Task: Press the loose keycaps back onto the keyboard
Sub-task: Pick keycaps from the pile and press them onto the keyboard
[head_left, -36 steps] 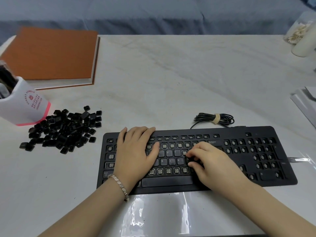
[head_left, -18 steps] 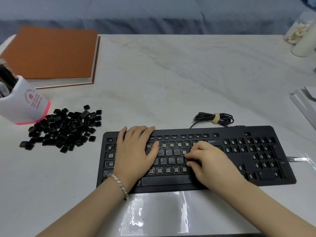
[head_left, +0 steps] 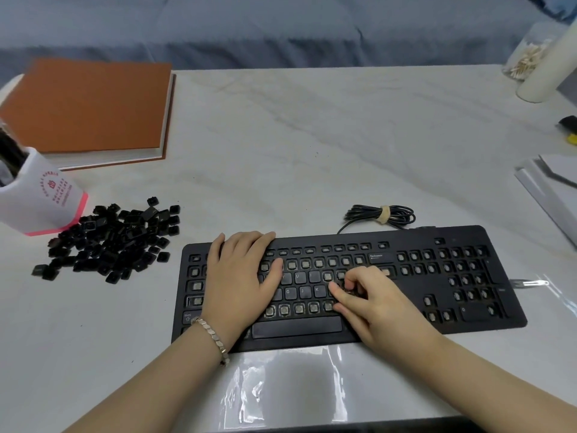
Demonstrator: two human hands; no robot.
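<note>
A black keyboard (head_left: 452, 245) lies near the table's front edge, with most of its switches bare. A few letter caps (head_left: 303, 290) and the space bar (head_left: 296, 328) are fitted. My left hand (head_left: 240, 276) lies flat on the keyboard's left part, holding nothing. My right hand (head_left: 374, 304) has its thumb and curled fingertips pinched on a small dark keycap (head_left: 347, 286) just right of the fitted letters, against the board. A pile of loose black keycaps (head_left: 112, 242) lies on the table to the keyboard's left.
A white pen cup (head_left: 40, 195) stands beside the pile and an orange book (head_left: 90, 104) lies behind it. The bundled cable (head_left: 382, 214) sits behind the keyboard. Clear plastic film (head_left: 281, 385) lies in front. A swab jar (head_left: 527, 54) and papers (head_left: 555, 189) are at the right.
My right hand's fingers have bunched a little tighter over the same spot in the middle rows. My left hand and the keyboard have stayed put.
</note>
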